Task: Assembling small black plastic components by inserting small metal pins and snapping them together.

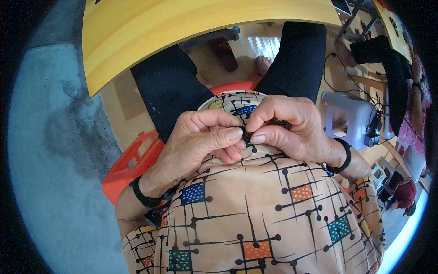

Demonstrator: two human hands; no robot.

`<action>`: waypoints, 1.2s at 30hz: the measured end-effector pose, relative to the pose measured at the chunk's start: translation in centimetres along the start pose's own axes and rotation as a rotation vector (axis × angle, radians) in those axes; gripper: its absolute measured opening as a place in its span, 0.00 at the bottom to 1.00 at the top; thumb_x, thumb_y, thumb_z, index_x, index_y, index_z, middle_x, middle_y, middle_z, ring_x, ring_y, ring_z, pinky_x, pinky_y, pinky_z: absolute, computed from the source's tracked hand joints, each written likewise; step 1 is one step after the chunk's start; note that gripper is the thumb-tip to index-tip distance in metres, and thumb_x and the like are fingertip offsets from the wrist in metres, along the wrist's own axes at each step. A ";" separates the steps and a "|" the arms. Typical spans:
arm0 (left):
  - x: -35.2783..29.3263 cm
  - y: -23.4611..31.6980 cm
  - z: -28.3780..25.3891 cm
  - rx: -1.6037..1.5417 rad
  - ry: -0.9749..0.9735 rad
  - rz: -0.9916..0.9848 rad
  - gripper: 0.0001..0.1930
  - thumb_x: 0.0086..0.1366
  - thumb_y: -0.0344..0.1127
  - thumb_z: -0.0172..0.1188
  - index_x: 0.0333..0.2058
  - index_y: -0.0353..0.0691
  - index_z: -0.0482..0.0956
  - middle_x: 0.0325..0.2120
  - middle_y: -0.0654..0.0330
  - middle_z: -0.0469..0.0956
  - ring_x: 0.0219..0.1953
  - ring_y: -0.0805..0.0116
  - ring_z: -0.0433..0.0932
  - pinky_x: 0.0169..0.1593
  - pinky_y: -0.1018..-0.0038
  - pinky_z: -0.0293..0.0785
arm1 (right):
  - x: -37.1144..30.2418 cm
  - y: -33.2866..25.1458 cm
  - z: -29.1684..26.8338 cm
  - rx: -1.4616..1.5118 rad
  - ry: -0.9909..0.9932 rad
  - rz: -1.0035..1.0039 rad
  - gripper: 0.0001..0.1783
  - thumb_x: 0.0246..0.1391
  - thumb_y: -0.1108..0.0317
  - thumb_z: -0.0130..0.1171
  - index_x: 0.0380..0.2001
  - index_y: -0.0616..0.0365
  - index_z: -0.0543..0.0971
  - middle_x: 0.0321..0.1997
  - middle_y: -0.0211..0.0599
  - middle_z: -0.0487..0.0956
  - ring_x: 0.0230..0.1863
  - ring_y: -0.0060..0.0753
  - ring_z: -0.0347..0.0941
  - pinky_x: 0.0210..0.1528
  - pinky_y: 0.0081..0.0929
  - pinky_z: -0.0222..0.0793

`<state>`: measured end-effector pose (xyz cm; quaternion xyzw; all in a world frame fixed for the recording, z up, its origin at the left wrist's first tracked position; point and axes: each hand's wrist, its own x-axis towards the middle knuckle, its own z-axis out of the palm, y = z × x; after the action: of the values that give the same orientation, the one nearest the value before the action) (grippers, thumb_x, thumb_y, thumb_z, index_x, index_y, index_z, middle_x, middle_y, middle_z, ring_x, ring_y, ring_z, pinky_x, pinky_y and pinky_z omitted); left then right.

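While both pinch it, left hand [200, 139] and right hand [285, 125] hold the patterned shirt [255, 205].

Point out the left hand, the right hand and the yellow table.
left hand [200, 137], head view, back of the hand
right hand [292, 128], head view, knuckles
yellow table [150, 32], head view, bare top

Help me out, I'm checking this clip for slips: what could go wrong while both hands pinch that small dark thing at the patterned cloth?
The small dark thing is nearly hidden between the left hand and right hand, so it might slip unseen into the patterned cloth. The pinch sits over the lap's edge, so it could also drop past the orange stool to the floor.
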<state>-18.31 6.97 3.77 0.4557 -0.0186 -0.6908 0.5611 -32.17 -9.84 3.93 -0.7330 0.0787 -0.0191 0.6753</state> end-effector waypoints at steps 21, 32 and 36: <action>-0.5 0.1 0.5 0.276 0.001 0.072 0.08 0.58 0.26 0.61 0.36 0.29 0.77 0.23 0.54 0.80 0.26 0.74 0.80 0.30 0.82 0.79 | -0.2 0.9 -0.1 0.004 -0.047 -0.103 0.10 0.43 0.68 0.68 0.26 0.60 0.77 0.27 0.34 0.79 0.30 0.27 0.77 0.33 0.20 0.71; -0.5 -0.6 0.9 0.334 -0.019 0.138 0.04 0.57 0.24 0.61 0.32 0.31 0.78 0.22 0.58 0.80 0.26 0.77 0.79 0.28 0.84 0.76 | 0.6 1.6 -0.4 0.052 -0.155 -0.105 0.11 0.39 0.67 0.70 0.22 0.58 0.77 0.25 0.33 0.77 0.29 0.29 0.74 0.32 0.24 0.68; -0.1 -0.6 0.4 0.346 -0.023 0.137 0.04 0.58 0.25 0.61 0.32 0.31 0.77 0.22 0.57 0.80 0.25 0.77 0.79 0.28 0.84 0.76 | 0.6 1.6 -0.8 0.002 -0.146 -0.125 0.12 0.38 0.66 0.70 0.23 0.59 0.77 0.27 0.34 0.76 0.30 0.31 0.74 0.33 0.25 0.68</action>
<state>-19.01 7.10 3.71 0.5349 -0.1745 -0.6428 0.5198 -31.85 -10.83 2.39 -0.7354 -0.0165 -0.0081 0.6774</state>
